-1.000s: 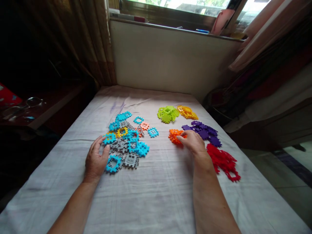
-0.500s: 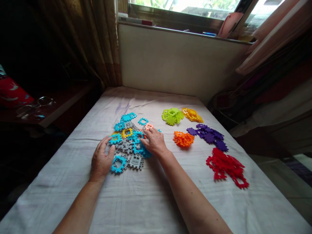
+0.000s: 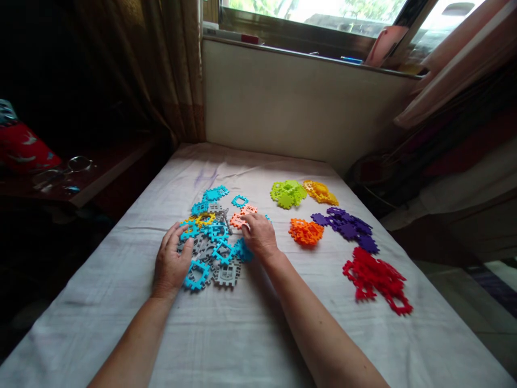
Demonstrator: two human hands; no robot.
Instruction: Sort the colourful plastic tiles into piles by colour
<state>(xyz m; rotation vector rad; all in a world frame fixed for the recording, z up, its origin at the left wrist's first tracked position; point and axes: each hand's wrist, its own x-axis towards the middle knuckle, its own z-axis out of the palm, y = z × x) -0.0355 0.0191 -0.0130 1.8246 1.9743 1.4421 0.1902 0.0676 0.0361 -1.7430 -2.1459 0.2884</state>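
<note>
A loose heap of toothed, flat plastic building pieces lies on the cloth, mixing blue pieces [image 3: 197, 275], grey pieces [image 3: 226, 274] and a yellow piece [image 3: 205, 219]. At its left edge my left hand [image 3: 172, 261] rests open, fingers spread, fingertips touching a blue piece [image 3: 189, 230]. My right hand [image 3: 260, 235] reaches in from the right, fingers curled with the tips at the right edge of a pink window-shaped piece [image 3: 238, 220]. Another pink piece [image 3: 249, 209] lies just behind it. The right palm hides part of the blue pieces below.
To the right sit separate piles: lime green [image 3: 288, 193], yellow [image 3: 320, 192], orange [image 3: 306, 231], purple [image 3: 349, 225] and red [image 3: 377, 280]. A white cloth [image 3: 226, 345] covers the surface. Eyeglasses [image 3: 79, 163] lie on a dark side table [image 3: 109, 170] at left.
My right hand has shifted slightly right, and its thumb and fingers are closer together. Blue pieces have slid left and down, uncovering the nearer pink piece. My left hand stays at the heap's edge.
</note>
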